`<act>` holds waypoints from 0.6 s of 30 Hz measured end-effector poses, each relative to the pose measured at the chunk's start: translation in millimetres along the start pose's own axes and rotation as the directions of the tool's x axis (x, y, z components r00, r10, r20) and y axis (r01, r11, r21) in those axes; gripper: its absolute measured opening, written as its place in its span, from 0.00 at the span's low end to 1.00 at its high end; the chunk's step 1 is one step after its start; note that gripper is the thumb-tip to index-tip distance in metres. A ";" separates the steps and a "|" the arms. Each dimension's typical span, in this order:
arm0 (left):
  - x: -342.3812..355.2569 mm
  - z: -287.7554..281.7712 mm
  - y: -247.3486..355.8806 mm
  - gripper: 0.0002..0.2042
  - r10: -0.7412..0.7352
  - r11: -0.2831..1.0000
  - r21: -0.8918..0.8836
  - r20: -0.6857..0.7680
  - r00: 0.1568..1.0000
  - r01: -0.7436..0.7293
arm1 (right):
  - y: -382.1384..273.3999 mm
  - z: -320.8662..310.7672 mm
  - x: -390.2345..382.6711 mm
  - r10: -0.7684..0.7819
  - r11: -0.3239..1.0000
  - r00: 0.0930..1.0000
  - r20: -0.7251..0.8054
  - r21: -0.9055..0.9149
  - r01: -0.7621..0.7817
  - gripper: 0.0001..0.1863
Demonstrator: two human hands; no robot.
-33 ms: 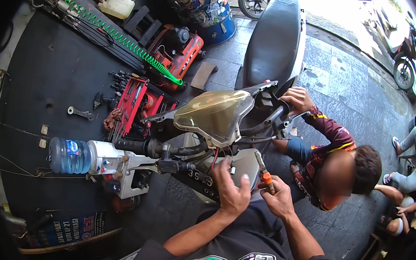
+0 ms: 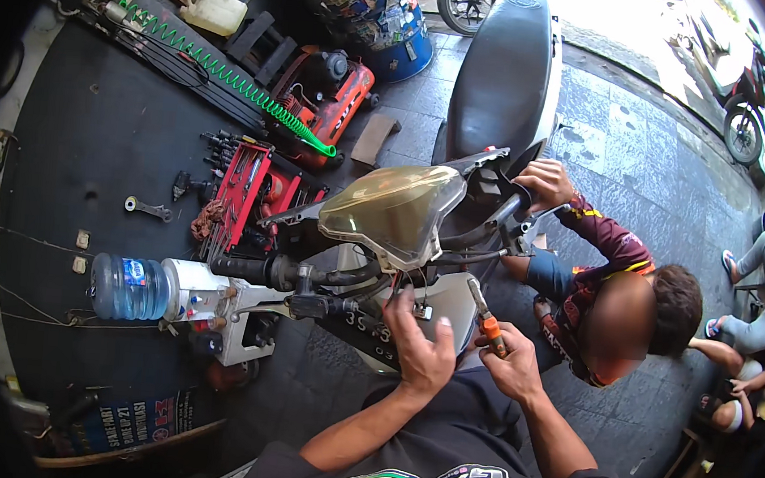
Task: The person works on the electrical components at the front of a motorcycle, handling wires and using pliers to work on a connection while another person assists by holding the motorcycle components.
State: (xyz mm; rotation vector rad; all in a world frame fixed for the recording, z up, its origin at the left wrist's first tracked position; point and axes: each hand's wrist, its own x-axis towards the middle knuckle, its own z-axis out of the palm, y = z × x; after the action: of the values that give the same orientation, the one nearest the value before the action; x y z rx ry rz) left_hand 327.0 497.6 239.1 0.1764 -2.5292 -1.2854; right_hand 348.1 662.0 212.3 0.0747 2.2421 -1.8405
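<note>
In front of me stands a partly stripped motorcycle with its headlight (image 2: 389, 211) and handlebar (image 2: 263, 272) facing my chest. My left hand (image 2: 425, 357) reaches under the headlight, its fingers stretched out beside thin wires and its thumb apart. A small white connector (image 2: 424, 313) hangs by these fingers; I see no firm grip on it. My right hand (image 2: 513, 366) is closed around orange-handled pliers (image 2: 489, 328), whose metal jaws point up and away from me. Below the wires are a pale front panel (image 2: 451, 303) and a dark number plate (image 2: 370, 335).
A crouching person (image 2: 610, 320) at the right rests a hand (image 2: 544, 184) on the motorcycle. Left are a red tool tray (image 2: 244, 194), a red compressor (image 2: 343, 106) and a water bottle (image 2: 130, 287) on a white dispenser (image 2: 194, 290). Other people (image 2: 756, 340) sit far right.
My left hand has shifted slightly left, and more of the white connector shows. My right hand with the pliers has stayed in place.
</note>
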 end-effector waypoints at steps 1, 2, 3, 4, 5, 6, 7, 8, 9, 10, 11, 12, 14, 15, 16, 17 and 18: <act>2.6 -0.9 -2.6 0.29 -0.006 1.000 0.027 -0.076 0.997 0.008 | -2.1 -2.1 -0.2 -0.002 1.000 1.000 0.011 -0.008 0.002 0.11; 4.8 -2.1 -1.9 0.28 -0.042 0.999 0.021 -0.084 0.996 0.044 | -3.6 -3.9 -0.4 -0.004 1.000 1.000 0.022 -0.016 0.004 0.11; 5.0 -3.5 -0.7 0.26 0.014 0.999 0.050 -0.036 0.999 -0.012 | -3.9 -5.2 -0.3 -0.008 1.000 0.999 0.032 -0.026 0.009 0.11; 4.4 -5.4 1.4 0.25 0.069 0.995 0.076 0.013 0.998 -0.069 | -2.3 -5.1 -0.4 -0.006 1.000 0.999 0.041 -0.011 0.007 0.10; 3.1 -7.4 4.5 0.24 0.121 0.987 0.100 0.064 0.991 -0.127 | 0.3 -4.1 -0.7 -0.005 1.000 0.999 0.050 0.003 0.005 0.10; 0.0 -8.5 13.7 0.20 0.080 0.995 0.044 0.158 0.984 -0.088 | 1.4 -4.0 -0.1 -0.006 1.000 0.998 0.061 0.017 0.005 0.10; -4.8 -9.0 11.8 0.18 0.131 0.989 0.038 0.229 0.964 -0.144 | 1.2 -4.1 0.3 -0.008 1.000 0.998 0.062 0.026 0.007 0.10; -7.6 -12.4 17.4 0.16 0.176 0.981 0.040 0.235 0.956 -0.190 | 0.6 -3.8 0.7 -0.011 0.999 0.998 0.065 0.035 0.008 0.10; -9.8 -15.9 25.2 0.15 0.223 0.970 0.039 0.245 0.944 -0.239 | 0.6 -3.5 1.7 -0.011 0.999 0.998 0.061 0.044 0.009 0.10; -12.3 -23.4 29.3 0.14 0.206 0.978 -0.031 0.276 0.939 -0.206 | -0.6 -3.6 2.4 -0.004 0.999 0.999 0.055 0.053 0.001 0.10; -13.0 -35.5 31.3 0.13 0.191 0.981 -0.099 0.307 0.932 -0.169 | -2.5 -3.7 3.8 0.003 0.998 0.999 0.048 0.061 -0.006 0.10; -11.8 -46.1 33.1 0.12 0.178 0.977 -0.169 0.338 0.924 -0.127 | -3.4 -3.5 4.7 0.012 0.998 0.999 0.041 0.065 -0.015 0.10; -2.2 -54.6 32.6 0.14 0.145 0.989 -0.047 0.089 0.985 -0.141 | -2.8 -1.6 6.9 -0.007 0.999 1.000 0.020 0.050 0.006 0.10; -0.6 -56.4 28.2 0.15 0.025 0.999 -0.033 -0.036 0.999 -0.026 | -4.1 1.6 7.8 -0.022 0.999 1.000 0.019 0.046 0.021 0.10; 6.0 -53.8 24.6 0.17 -0.067 0.997 -0.046 -0.047 0.997 0.065 | -5.2 6.2 8.2 -0.026 0.998 1.000 -0.009 0.057 0.026 0.10; 14.5 -48.8 19.4 0.20 -0.156 0.986 -0.061 -0.057 0.986 0.152 | -5.4 11.3 9.2 -0.030 0.997 0.999 -0.040 0.069 0.033 0.10; 18.8 -44.5 10.1 0.22 -0.169 0.983 -0.081 -0.041 0.985 0.165 | -5.7 16.3 10.8 -0.034 0.996 0.997 -0.072 0.081 0.040 0.11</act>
State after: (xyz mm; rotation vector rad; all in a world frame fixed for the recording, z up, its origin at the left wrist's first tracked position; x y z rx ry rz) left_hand 323.5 464.8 275.9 0.4049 -2.4633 -1.4205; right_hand 339.1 643.8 212.5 0.1148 2.2272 -1.9795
